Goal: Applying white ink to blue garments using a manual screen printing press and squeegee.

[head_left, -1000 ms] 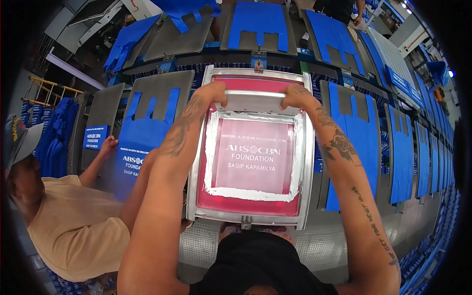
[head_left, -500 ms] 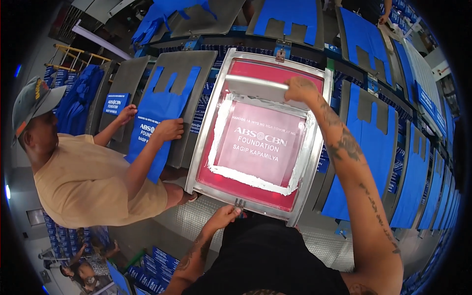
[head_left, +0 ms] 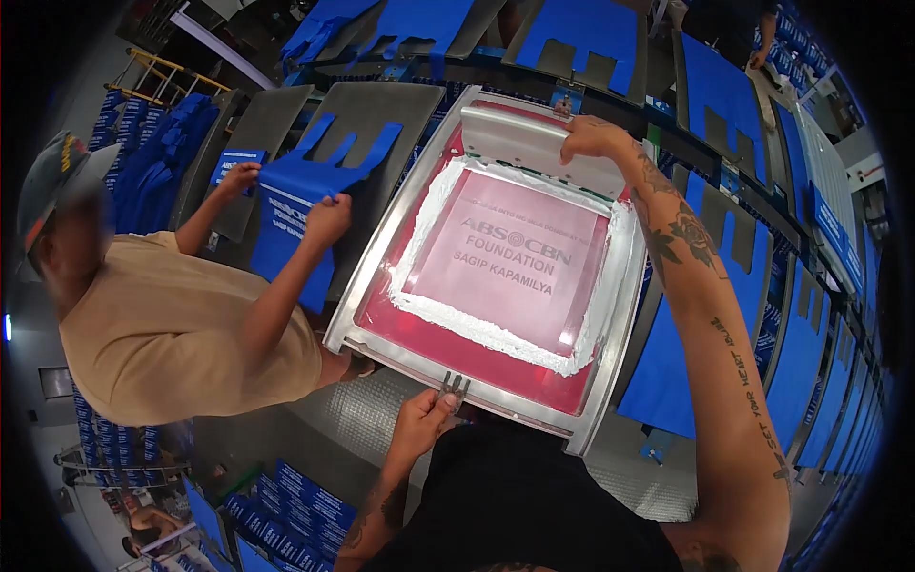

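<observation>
In front of me is a screen-printing frame (head_left: pixel 345 319), a metal surround with pink-red mesh. White ink (head_left: pixel 496 345) rings the stencil panel (head_left: pixel 491 310), whose lettering looks grey. At the frame's far end, my right hand (head_left: pixel 599 139) grips the right end of a wide metal squeegee (head_left: pixel 515 136), which leans on the mesh. My left hand (head_left: pixel 424 419) is closed on the pronged metal handle (head_left: pixel 454 384) at the middle of the near edge. What lies beneath the screen is hidden.
At left, a co-worker (head_left: pixel 191 319) in a tan shirt holds a blue printed bag (head_left: pixel 295 219) with both hands, over a grey board (head_left: pixel 386 119). More boards with blue bags (head_left: pixel 686 372) line the right and far sides. Stacks of printed bags (head_left: pixel 286 515) stand low at left.
My right hand and the squeegee are farther up the frame. The frame's near end looks shifted and raised, and its lettering turned from white to grey. The co-worker's bag has been partly lifted off its board.
</observation>
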The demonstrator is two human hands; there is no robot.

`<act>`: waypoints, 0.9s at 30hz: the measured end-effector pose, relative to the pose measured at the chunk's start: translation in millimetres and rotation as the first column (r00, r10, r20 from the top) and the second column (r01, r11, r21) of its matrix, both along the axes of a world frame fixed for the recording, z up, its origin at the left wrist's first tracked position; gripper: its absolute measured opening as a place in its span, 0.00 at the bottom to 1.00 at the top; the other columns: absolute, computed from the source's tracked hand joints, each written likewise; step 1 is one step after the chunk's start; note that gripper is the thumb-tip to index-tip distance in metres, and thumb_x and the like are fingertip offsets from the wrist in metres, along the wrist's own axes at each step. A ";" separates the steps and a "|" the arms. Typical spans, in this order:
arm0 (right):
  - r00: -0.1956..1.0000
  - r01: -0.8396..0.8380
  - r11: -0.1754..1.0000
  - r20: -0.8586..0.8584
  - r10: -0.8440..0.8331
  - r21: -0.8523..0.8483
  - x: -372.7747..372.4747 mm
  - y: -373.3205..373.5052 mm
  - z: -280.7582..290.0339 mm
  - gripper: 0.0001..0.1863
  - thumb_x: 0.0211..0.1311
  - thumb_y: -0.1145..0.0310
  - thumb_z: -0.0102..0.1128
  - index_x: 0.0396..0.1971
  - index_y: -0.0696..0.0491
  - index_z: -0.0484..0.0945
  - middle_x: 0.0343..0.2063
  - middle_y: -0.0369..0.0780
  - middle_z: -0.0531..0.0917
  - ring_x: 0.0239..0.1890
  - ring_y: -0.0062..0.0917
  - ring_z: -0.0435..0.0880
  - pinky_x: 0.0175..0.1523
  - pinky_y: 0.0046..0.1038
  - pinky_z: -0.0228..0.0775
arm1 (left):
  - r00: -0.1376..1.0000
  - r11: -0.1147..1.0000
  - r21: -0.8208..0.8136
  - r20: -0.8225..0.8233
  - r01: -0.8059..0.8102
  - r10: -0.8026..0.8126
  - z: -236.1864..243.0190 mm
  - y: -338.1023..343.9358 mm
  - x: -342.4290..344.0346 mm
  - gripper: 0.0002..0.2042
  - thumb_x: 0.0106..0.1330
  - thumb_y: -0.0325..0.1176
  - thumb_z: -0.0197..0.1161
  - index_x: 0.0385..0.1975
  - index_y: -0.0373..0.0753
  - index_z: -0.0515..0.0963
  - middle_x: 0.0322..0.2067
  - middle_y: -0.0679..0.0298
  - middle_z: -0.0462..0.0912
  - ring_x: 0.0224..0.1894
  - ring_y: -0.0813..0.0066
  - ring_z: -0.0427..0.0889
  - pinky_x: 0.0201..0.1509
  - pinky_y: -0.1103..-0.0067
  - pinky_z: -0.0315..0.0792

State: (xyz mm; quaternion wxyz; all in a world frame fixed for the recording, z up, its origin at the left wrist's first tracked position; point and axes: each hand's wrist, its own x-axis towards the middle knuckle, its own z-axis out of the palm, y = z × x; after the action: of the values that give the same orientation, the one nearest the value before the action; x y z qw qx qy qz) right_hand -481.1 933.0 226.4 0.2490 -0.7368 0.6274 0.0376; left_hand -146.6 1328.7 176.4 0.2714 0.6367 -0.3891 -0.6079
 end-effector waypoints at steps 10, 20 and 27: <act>1.000 0.003 0.999 -0.003 -0.003 -0.037 2.1 7.4 -12.9 0.29 0.33 0.55 0.68 0.38 0.58 0.82 0.38 0.50 0.83 0.44 0.42 0.81 0.49 0.35 0.71 | 0.963 0.991 0.106 -0.247 -0.087 0.111 -36.1 10.7 1.3 0.16 0.70 0.43 0.56 0.29 0.35 0.75 0.20 0.67 0.76 0.23 0.81 0.76 0.27 0.83 0.70; 1.000 -0.007 0.995 0.021 0.009 -0.100 13.4 28.1 -19.9 0.29 0.37 0.57 0.66 0.45 0.53 0.81 0.38 0.49 0.84 0.44 0.41 0.81 0.51 0.35 0.71 | 0.976 0.997 -0.059 -0.216 -0.043 0.029 -82.7 16.2 8.0 0.14 0.70 0.40 0.57 0.34 0.33 0.78 0.25 0.68 0.79 0.27 0.83 0.75 0.32 0.84 0.69; 1.000 0.014 0.973 -0.002 -0.015 -0.232 29.8 67.6 -29.4 0.24 0.41 0.63 0.63 0.43 0.54 0.80 0.36 0.51 0.83 0.43 0.43 0.82 0.50 0.38 0.71 | 0.985 0.982 -0.186 -0.163 0.022 -0.053 -72.3 9.7 13.7 0.14 0.69 0.37 0.59 0.26 0.33 0.74 0.17 0.71 0.66 0.22 0.86 0.62 0.25 0.82 0.59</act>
State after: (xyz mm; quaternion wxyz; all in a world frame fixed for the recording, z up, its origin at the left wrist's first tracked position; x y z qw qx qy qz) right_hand -451.4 1000.5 197.0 0.1602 -0.7561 0.6336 -0.0362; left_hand -132.9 1338.4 104.1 0.3489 0.5483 -0.4313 -0.6258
